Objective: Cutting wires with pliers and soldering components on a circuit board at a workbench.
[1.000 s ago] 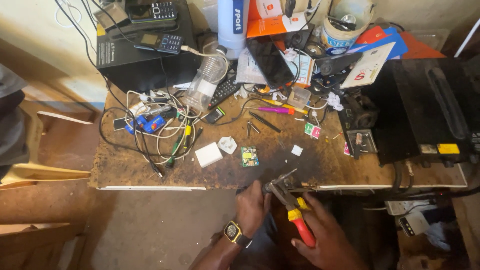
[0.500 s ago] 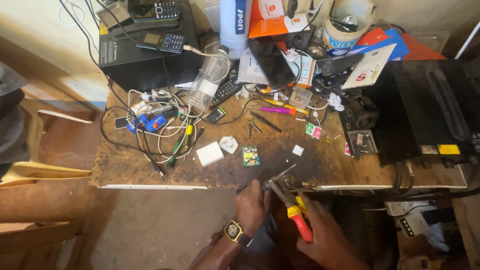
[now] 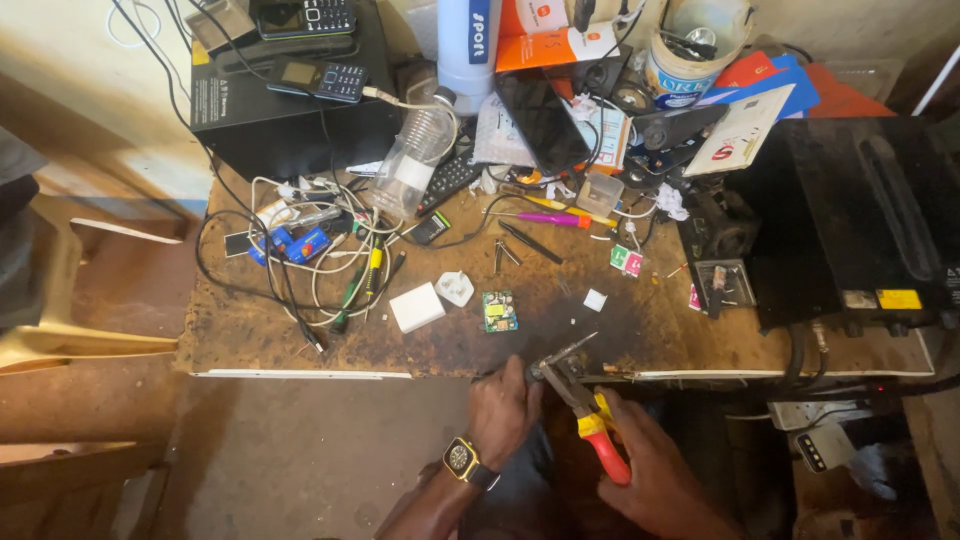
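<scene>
Just 1 view here, worn on the person's head and tilted steeply down, so the cluttered tabletop fills the upper two-thirds of the frame from above. It faces forward, away from the body, toward the pale wall at the top left edge. It sits at about arm's reach: the left hand and right hand enter from the bottom edge, close under the lens. Bare floor shows lower left.
</scene>
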